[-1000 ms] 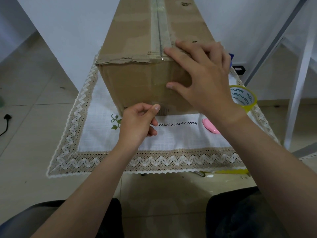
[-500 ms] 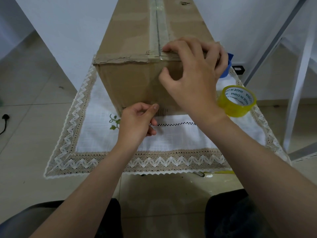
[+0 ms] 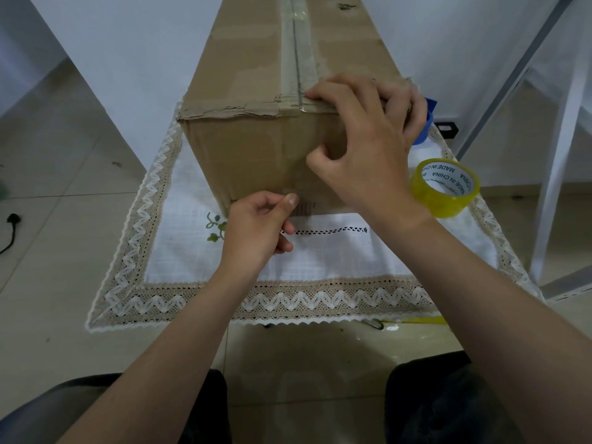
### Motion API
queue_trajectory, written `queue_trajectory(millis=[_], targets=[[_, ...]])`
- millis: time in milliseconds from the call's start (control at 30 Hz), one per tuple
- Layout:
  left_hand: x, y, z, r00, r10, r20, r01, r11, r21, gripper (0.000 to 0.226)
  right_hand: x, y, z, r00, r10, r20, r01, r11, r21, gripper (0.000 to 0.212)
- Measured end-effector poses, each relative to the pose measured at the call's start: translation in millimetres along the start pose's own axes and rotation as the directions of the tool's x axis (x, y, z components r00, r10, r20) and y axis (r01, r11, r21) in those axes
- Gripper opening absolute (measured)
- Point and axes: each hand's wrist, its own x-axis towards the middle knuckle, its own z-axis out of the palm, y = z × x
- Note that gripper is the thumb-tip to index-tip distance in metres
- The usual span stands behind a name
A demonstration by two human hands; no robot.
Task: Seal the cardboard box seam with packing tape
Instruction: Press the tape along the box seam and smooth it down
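the box (image 3: 250,149) stood end-on toward the person on a lace-edged cloth (image 3: 320,261), its seam (image 3: 298,68) running away along the middle of the top. clear tape (image 3: 310,59) lay over that seam, bent over the near top edge and seemed to run down the front face. the left hand (image 3: 256,225) pinched the tape's low end between thumb and forefinger, close to the bottom of the front, probably to hold the strip taut and straight so it would go down without creases. the right hand (image 3: 362,133) was clamped on the top front edge just right of the seam, with fingers curled over the top, forefinger tip at the seam and thumb bent against the front. that hold likely steadied the box against the left hand's pull and pinned the tape at the bend. the hands were apart, one above the other. the roll (image 3: 445,190) sat on the cloth right of the box, near but not touching, handy for another strip. the tape was faint on the front, so whether it had stuck there i could not tell.
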Motion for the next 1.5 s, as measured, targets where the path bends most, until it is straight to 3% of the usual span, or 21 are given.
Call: queue_trajectory(millis=[167,300,433,600,667,800,867,933,1067,1167,1233,1367,1500], targets=[[0.3,-1.1,-0.5,1.000,0.003,-0.002,-0.003,1.000,0.001,0.015,12.9,11.3,-1.5,0.997,0.028,-0.067,-0.022,0.996,0.089,0.024],[0.5,-1.4,-0.5,1.000,0.002,0.000,-0.002,1.000,-0.011,0.016,15.0,22.5,2.8,0.994,-0.079,-0.072,0.078,0.997,-0.010,0.029],[1.3,-1.4,-0.5,1.000,0.002,0.000,-0.002,1.000,-0.018,0.016,-2.5,34.5,12.0,0.977,-0.201,-0.070,0.189,0.970,-0.150,0.054],[0.8,-2.3,0.5,1.000,0.012,-0.007,-0.012,1.000,-0.015,0.015,-10.3,41.5,9.1,0.970,-0.237,0.060,0.244,0.945,-0.218,0.092],[0.9,-2.2,0.8,1.000,0.017,-0.008,-0.017,1.000,-0.015,0.015,-10.1,40.0,8.0,0.973,-0.226,0.038,0.229,0.955,-0.187,0.087],[0.8,-2.0,0.8,1.000,0.016,-0.016,-0.016,1.000,-0.012,0.015,-0.4,29.1,7.9,0.982,-0.136,-0.130,0.133,0.991,-0.034,0.044],[0.6,-2.1,0.9,1.000,0.015,-0.017,-0.015,1.000,-0.009,0.016,4.9,25.4,8.5,0.978,-0.117,-0.174,0.113,0.993,-0.032,0.034],[0.7,-2.8,1.2,1.000,0.016,-0.018,-0.016,1.000,-0.005,0.016,2.8,26.8,11.3,0.974,-0.142,-0.179,0.133,0.989,-0.065,0.038],[1.4,-2.5,2.1,1.000,0.018,-0.018,-0.018,1.000,-0.005,0.017,-12.8,37.6,15.7,0.978,-0.200,-0.051,0.185,0.959,-0.217,0.076],[1.4,-2.6,2.8,1.000,0.017,-0.020,-0.017,1.000,-0.014,0.017,-16.3,39.1,16.7,0.979,-0.203,-0.013,0.194,0.951,-0.240,0.088],[1.5,-2.5,3.1,1.000,0.015,-0.022,-0.016,1.000,-0.017,0.017,-14.2,35.9,15.1,0.980,-0.194,-0.035,0.183,0.963,-0.199,0.083],[2.3,-3.1,2.8,0.999,0.022,-0.026,-0.023,1.000,-0.011,0.017,4.6,19.2,9.7,0.981,-0.123,-0.152,0.104,0.987,-0.125,0.051],[2.9,-3.5,2.0,0.999,0.027,-0.031,-0.027,1.000,0.002,0.016,5.8,13.0,12.2,0.982,-0.099,-0.159,0.078,0.988,-0.130,0.050]])
